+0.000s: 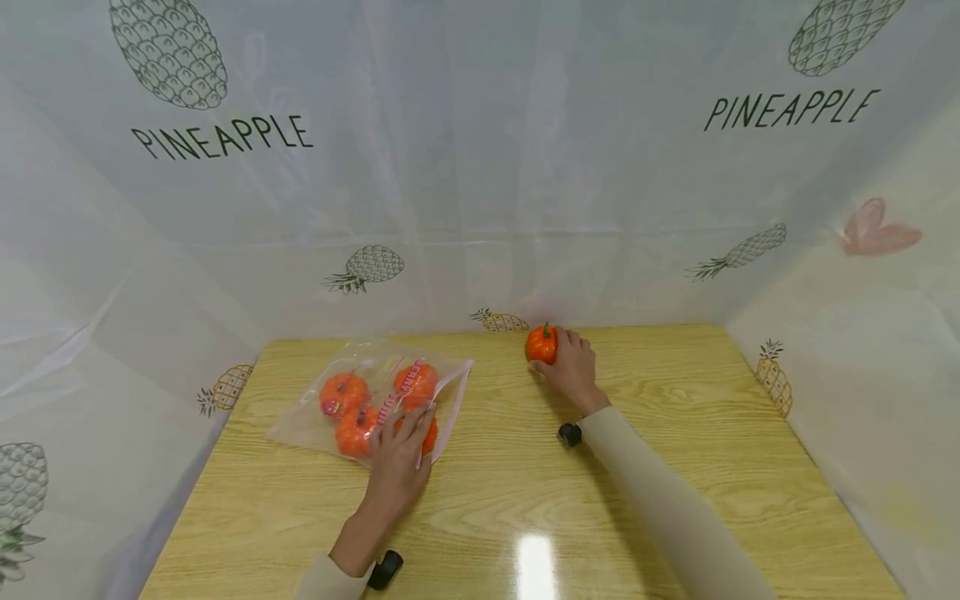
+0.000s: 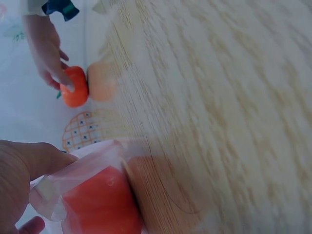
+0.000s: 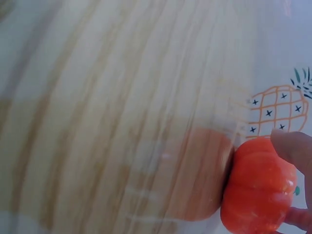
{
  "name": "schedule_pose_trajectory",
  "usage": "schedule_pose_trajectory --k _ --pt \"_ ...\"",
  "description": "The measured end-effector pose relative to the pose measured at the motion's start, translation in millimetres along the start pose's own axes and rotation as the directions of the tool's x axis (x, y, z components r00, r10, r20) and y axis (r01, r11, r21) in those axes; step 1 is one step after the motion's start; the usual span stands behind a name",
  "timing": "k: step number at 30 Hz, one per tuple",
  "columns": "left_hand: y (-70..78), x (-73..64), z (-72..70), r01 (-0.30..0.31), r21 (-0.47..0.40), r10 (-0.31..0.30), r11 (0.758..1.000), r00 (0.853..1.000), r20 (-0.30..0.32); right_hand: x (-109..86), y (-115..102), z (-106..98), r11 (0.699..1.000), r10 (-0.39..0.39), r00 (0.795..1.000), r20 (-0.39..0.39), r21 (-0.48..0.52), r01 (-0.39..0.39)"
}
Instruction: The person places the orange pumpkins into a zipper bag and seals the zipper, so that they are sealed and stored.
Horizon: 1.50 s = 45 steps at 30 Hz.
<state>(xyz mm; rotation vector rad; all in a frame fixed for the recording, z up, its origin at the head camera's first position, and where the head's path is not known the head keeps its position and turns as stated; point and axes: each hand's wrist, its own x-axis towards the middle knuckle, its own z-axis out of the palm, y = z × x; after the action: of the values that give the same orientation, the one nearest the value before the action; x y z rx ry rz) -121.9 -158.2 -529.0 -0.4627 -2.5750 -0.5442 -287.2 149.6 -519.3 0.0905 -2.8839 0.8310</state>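
Toward the back of the wooden table, my right hand (image 1: 573, 371) holds a small orange pumpkin (image 1: 541, 345) with a green stem. In the right wrist view the thumb and fingers lie on the side of this glossy, ribbed pumpkin (image 3: 258, 187), which appears to touch the tabletop. At the left lies a clear plastic bag (image 1: 300, 414) with pink lettering and several orange pumpkins (image 1: 344, 392) inside. My left hand (image 1: 401, 454) grips the bag near its pink-edged mouth, over one bagged pumpkin (image 2: 105, 204) that the fingers partly hide. The bag's mouth faces right.
The wooden table (image 1: 675, 467) is enclosed at the back and sides by a pale sheet (image 1: 480, 167) printed with pineapples. A dark wrist camera (image 1: 570, 434) sits by the right sleeve, and another wrist camera (image 1: 386, 570) by the left sleeve.
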Motion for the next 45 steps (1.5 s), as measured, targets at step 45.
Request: schedule_pose_trajectory --k 45 --pt "-1.0 0.3 -1.4 0.004 -0.002 -0.004 1.000 1.000 0.015 -28.0 2.2 -6.5 0.995 -0.089 0.995 0.040 0.045 0.087"
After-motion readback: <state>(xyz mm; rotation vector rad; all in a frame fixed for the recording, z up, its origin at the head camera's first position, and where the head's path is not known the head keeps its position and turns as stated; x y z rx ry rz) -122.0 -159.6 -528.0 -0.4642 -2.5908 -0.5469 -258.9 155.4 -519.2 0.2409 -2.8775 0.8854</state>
